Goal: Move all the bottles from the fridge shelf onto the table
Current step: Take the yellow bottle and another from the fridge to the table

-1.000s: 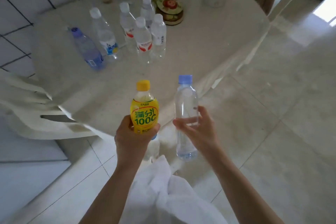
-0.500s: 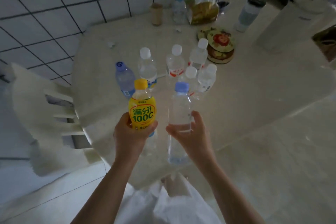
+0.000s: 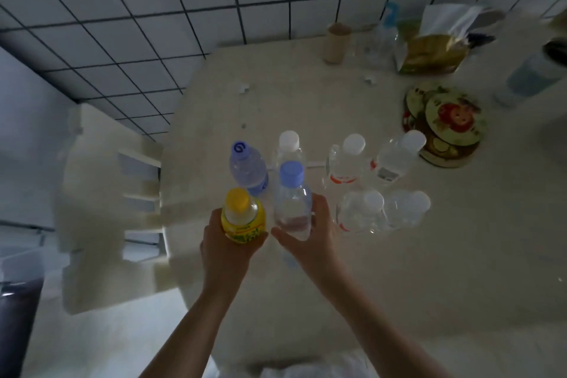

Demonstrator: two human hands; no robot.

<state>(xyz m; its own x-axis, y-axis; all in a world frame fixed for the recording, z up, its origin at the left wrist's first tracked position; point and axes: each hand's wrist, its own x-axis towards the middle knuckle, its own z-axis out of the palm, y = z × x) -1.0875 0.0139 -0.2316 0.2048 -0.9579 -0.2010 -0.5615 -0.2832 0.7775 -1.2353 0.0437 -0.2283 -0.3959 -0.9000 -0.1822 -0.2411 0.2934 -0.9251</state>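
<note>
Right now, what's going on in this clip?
A person is carrying two bottles over a round table. The left hand grips a yellow drink bottle and the right hand grips a clear bottle with a blue cap; both are upright, beside each other, right by a cluster of six bottles already on the table: a blue-tinted water bottle and five white-capped clear bottles. Whether the held bottles have touched down cannot be told.

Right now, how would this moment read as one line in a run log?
left hand: holds yellow bottle | right hand: holds clear bottle | both over table | not set down
</note>
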